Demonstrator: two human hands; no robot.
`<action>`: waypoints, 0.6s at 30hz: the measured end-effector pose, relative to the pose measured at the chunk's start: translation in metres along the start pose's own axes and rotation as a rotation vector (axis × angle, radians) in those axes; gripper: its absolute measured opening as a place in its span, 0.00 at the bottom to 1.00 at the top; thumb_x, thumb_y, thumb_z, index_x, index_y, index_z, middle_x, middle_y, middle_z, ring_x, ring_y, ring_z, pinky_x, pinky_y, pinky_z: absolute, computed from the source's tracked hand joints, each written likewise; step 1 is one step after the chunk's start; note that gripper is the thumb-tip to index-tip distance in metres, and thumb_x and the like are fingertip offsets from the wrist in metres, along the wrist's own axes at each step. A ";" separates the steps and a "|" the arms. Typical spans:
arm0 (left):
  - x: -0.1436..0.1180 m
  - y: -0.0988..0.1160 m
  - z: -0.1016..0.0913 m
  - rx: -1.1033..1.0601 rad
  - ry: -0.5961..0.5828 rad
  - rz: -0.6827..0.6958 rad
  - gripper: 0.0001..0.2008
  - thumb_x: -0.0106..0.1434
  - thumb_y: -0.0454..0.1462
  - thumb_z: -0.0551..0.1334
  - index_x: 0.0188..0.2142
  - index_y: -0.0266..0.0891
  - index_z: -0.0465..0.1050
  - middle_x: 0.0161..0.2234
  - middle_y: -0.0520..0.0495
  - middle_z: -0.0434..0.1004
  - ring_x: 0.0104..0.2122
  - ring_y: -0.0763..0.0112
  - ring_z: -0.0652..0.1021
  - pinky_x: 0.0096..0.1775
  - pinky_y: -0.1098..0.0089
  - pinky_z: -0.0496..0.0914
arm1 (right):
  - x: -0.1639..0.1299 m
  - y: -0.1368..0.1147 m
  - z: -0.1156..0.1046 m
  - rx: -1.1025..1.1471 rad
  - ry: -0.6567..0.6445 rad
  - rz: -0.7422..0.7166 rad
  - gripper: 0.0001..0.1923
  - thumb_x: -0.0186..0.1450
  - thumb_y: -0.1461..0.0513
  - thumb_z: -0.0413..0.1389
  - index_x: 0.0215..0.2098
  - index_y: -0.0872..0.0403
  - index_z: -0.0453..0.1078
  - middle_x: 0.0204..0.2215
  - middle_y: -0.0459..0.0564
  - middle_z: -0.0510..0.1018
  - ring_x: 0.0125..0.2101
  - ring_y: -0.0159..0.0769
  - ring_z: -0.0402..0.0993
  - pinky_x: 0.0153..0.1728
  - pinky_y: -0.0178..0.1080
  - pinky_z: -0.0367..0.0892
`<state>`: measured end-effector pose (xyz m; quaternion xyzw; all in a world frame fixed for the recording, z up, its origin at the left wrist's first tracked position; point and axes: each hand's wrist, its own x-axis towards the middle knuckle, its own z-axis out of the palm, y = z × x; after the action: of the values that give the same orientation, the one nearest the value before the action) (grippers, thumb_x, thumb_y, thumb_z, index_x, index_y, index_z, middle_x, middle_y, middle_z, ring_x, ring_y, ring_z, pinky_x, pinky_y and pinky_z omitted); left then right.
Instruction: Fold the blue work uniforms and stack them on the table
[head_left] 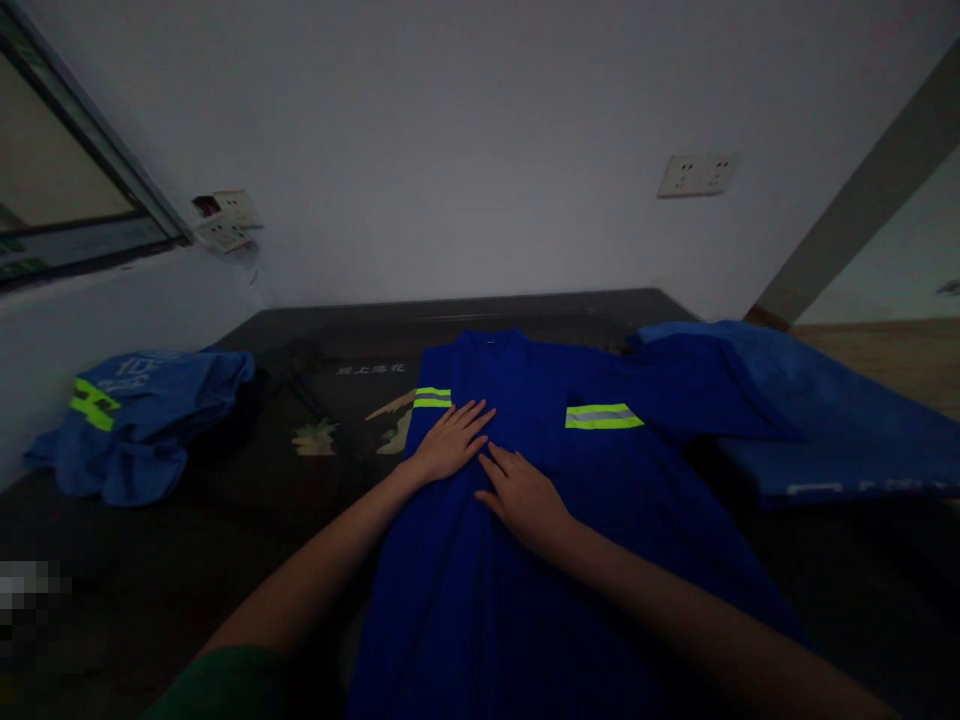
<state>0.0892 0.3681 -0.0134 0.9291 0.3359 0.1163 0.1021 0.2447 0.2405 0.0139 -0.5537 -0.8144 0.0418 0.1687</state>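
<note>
A dark blue work jacket with yellow-green reflective strips lies spread on the dark table, its collar towards the wall. On the chest, near the left strip, my left hand rests flat with fingers stretched out. My right hand lies on the front just below and to the right, its fingers extended and the thumb apart. The fingertips of both hands almost meet by the middle of the front. One sleeve reaches out to the right; on the left side no sleeve shows spread out.
A crumpled lighter blue garment with a reflective strip and white lettering sits at the table's left. More blue cloth lies at the right, partly under the sleeve. Behind stands a white wall with a socket plate; more sockets are near the window.
</note>
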 end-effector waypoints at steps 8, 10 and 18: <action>-0.003 0.003 -0.012 -0.133 0.001 0.032 0.18 0.69 0.46 0.52 0.56 0.52 0.67 0.65 0.49 0.56 0.66 0.60 0.54 0.63 0.51 0.51 | -0.010 0.023 -0.006 -0.009 -0.064 0.032 0.19 0.69 0.64 0.49 0.56 0.58 0.69 0.57 0.58 0.70 0.58 0.43 0.65 0.60 0.49 0.58; -0.003 0.001 -0.014 -0.187 0.022 0.045 0.14 0.68 0.45 0.55 0.48 0.48 0.73 0.63 0.48 0.60 0.65 0.59 0.56 0.62 0.53 0.54 | -0.010 0.026 -0.009 -0.035 -0.067 0.009 0.18 0.68 0.63 0.51 0.56 0.56 0.69 0.57 0.57 0.70 0.57 0.44 0.65 0.60 0.50 0.58; 0.004 0.003 -0.009 -0.214 0.075 -0.015 0.06 0.65 0.40 0.58 0.38 0.42 0.72 0.56 0.43 0.64 0.56 0.58 0.68 0.57 0.55 0.63 | 0.004 0.032 -0.012 -0.193 -0.053 -0.054 0.12 0.68 0.66 0.51 0.44 0.54 0.75 0.40 0.54 0.76 0.42 0.40 0.70 0.40 0.39 0.65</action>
<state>0.0917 0.3698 -0.0037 0.9054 0.3321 0.1852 0.1888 0.2752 0.2549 0.0176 -0.5440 -0.8334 -0.0268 0.0939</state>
